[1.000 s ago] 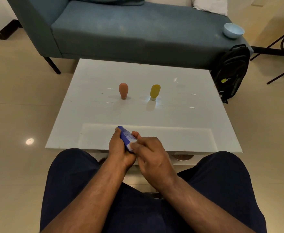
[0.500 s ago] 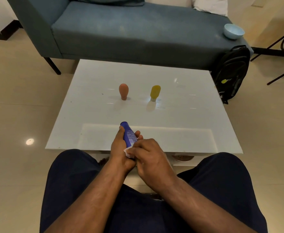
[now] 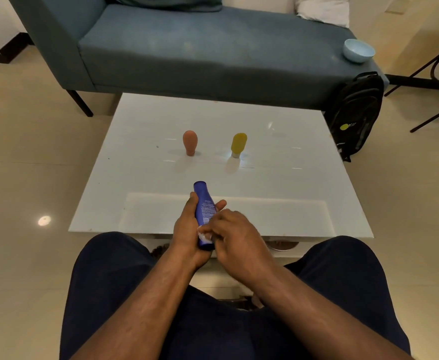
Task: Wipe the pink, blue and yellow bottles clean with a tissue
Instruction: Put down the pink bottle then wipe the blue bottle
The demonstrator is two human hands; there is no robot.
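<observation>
Three bottles to wipe, one in hand now. Blue bottle held over the near edge of the white table, at about 6 o'clock of the tabletop, lying tilted with its far end pointing toward 12 o'clock. Left hand wrapped round the body from the 9 o'clock side, fingers curled and clamped on the plastic. Right hand closed over a small wad of white tissue, pressing it against the lower part of the bottle near its near end; fingers bunched together on the tissue, only a scrap of white showing.

Pink bottle standing upright toward 11 o'clock of the tabletop, yellow bottle upright toward 1 o'clock, well apart from each other and from the hands. Both seemingly resting on their narrow ends, so probably easy to tip.

Judging by looks: small, light, smooth plastic, likely a little slippery and slightly squeezable, not fragile. Best taken round the widest part of the body with a full wrap, leaving one end free for the tissue, then turned in the grip to reach the covered side. Tissue soft and thin, apt to tear or ball up under hard rubbing.
</observation>
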